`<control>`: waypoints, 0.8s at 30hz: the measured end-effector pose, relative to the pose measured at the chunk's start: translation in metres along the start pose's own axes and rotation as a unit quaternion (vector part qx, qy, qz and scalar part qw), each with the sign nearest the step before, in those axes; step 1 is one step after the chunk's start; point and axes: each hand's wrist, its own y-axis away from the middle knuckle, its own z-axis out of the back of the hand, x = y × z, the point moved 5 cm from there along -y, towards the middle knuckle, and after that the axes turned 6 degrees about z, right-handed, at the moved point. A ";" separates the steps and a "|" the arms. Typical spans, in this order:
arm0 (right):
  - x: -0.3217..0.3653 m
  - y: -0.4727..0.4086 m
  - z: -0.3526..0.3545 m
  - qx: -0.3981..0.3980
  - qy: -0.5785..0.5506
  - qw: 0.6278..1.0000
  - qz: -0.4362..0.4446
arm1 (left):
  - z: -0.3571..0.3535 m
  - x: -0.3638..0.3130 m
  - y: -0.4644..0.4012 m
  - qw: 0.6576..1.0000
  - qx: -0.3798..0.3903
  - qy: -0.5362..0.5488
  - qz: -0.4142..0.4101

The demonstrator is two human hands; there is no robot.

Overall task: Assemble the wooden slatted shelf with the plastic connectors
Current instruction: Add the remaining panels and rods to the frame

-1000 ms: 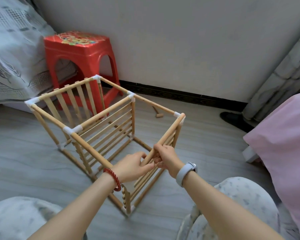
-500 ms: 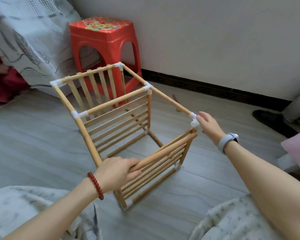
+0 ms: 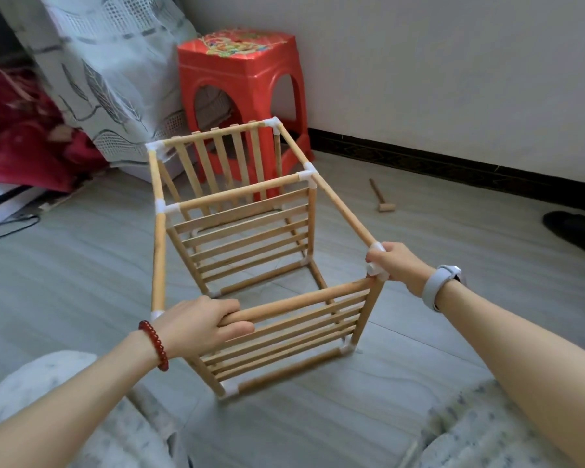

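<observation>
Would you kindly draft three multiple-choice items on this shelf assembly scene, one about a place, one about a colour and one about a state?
1. Where does the small wooden mallet lie?
A. on the stool
B. on the floor to the right of the shelf
C. inside the shelf

2. What colour is the plastic stool behind the shelf?
A. blue
B. white
C. red

3. What is the left hand doing?
A. gripping the near top dowel
B. lying flat on the floor
C. holding the mallet

Answers:
1. B, the mallet rests on the grey floor near the wall, apart from the frame.
2. C, the stool is bright red with a printed top.
3. A, its fingers curl round the near top dowel, while the right hand grips the corner connector.
</observation>
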 end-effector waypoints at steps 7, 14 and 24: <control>-0.001 0.001 -0.006 0.048 -0.057 0.997 0.013 | -0.009 0.021 0.002 0.998 -0.062 0.022 -0.001; -0.001 -0.008 -0.002 0.035 -0.034 0.999 0.015 | -0.007 0.032 0.001 0.992 -0.111 0.058 0.030; -0.002 0.002 -0.009 0.063 -0.092 0.994 0.013 | -0.009 0.030 0.012 0.984 -0.169 0.045 0.039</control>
